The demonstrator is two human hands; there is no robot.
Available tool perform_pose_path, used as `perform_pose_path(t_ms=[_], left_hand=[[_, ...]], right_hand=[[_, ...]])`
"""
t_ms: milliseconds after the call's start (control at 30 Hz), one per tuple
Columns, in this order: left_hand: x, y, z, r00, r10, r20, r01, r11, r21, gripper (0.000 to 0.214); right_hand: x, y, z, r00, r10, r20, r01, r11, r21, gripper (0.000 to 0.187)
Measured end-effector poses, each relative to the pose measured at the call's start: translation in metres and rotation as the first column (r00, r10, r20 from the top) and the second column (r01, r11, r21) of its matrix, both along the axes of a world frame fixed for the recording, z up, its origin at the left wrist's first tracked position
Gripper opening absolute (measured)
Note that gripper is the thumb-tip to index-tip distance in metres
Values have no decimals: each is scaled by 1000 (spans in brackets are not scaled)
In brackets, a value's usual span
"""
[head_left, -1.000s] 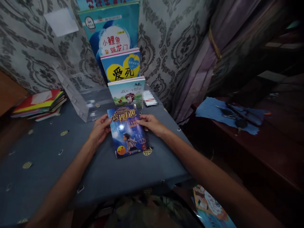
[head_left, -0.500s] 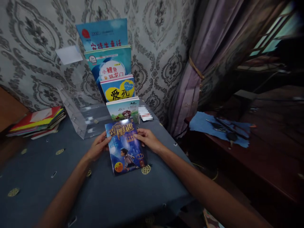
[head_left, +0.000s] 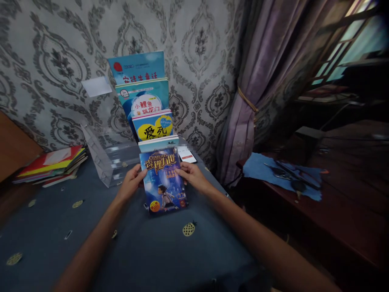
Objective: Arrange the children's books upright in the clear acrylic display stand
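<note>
A dark blue paperback book (head_left: 165,182) with gold lettering and a running figure on its cover is tilted back, front towards me. My left hand (head_left: 133,182) grips its left edge, thumb on the cover. On the opposite edge my right hand (head_left: 193,175) is closed the same way. Directly behind stands a white-topped book (head_left: 158,144), mostly covered by the blue one. Farther back, in rising steps, are a yellow and blue book (head_left: 153,125), a teal book (head_left: 146,97) and a tall blue book (head_left: 138,67). They stand in a clear acrylic rack (head_left: 101,158).
A stack of coloured folders or booklets (head_left: 54,164) lies at the left of the cloth-covered table (head_left: 75,227). Behind the books to the right is a phone (head_left: 187,156). A blue cloth with tools (head_left: 282,176) rests on a dark red surface beyond a gap; a curtain (head_left: 240,134) hangs there.
Both hands have moved the blue book up against the white-topped book, covering more of its front. The view has tilted slightly upward.
</note>
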State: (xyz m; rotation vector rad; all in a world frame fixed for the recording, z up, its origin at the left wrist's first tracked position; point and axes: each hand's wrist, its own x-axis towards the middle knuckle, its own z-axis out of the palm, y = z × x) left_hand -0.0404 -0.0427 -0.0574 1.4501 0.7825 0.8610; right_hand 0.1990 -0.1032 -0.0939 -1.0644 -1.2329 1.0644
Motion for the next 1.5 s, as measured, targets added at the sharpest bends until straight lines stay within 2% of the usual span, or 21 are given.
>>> perform_pose_path(t_ms=[267,400,567,733,833,900,1067,1300,1500], left_hand=[[11,15,13,998,53,37,-57,993,102,57],[16,32,24,994,95,54,-104,972,212,50],[21,55,45,985,143,94,-167,918,359,37],[25,66,64,975,155,158,-217,814,540,33],[26,68,62,976,154,156,-218,745,631,33],[25,68,56,981,150,123,-194,717,669,31],[23,66,43,985,144,98,-171,698,696,24],[23,62,49,969,228,95,-220,625,749,19],[20,63,39,962,268,56,-210,589,780,19]], right_hand=[[14,25,20,996,7,93,-16,995,103,43],[18,43,32,992,-9,124,-13,983,182,42],[22,65,57,980,-89,175,26,942,335,37],[23,76,78,955,-181,236,57,889,454,31],[25,79,76,939,-224,260,69,864,498,29],[28,79,70,932,-238,275,64,853,518,27],[33,77,58,907,-271,321,64,845,532,26],[29,72,64,893,-320,316,79,803,590,25],[31,71,54,894,-308,326,84,829,553,23]])
